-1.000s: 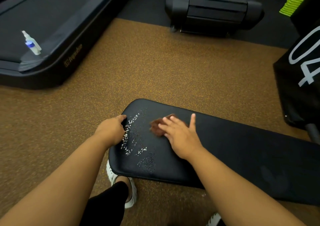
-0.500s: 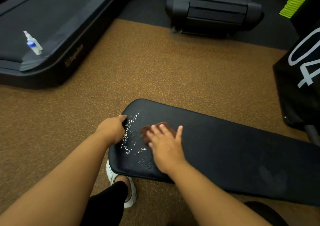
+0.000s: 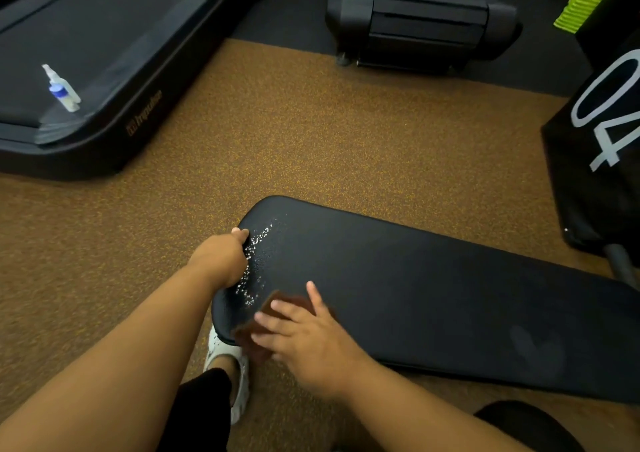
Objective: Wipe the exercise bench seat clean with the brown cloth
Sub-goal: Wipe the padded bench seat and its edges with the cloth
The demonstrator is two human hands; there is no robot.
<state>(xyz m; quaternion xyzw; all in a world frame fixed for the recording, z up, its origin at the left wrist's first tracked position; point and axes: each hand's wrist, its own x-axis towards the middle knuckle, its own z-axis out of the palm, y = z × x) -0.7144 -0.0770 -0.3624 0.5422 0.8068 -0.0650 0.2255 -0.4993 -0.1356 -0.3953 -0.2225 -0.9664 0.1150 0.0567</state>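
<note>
A: Speckled brown gym flooring (image 3: 311,133) is filling most of the view, with a treadmill deck (image 3: 104,36) lying well beyond the left hand and a spray bottle (image 3: 61,89) resting on it. Which step is going on?

B: The wiping itself, I would say. The right hand (image 3: 311,341) is pressing flat, fingers spread, on the brown cloth (image 3: 277,308), which is sitting under its fingertips at the near corner of the black bench seat (image 3: 433,296) and partly hanging over the edge.

A: And the other hand?

B: The left hand (image 3: 221,261) is curling its fingers around the seat's end edge, gripping it, probably steadying the pad. It is holding nothing else.

A: How far along is it looking?

B: Not finished. White droplets (image 3: 252,264) are glistening in a strip just beside the left hand's knuckles, between the 2 hands. The stretch of seat running away to the right of the right hand is looking dull and mostly dry, apart from a faint smudge far off that side.

A: So the next move?

B: My guess: the cloth is needing to travel from under the right hand up toward the left hand's fingers, straight through that wet strip, with steady flat pressure. The risk is the cloth slipping off the corner it is overhanging, so the palm should be keeping it on the pad
</note>
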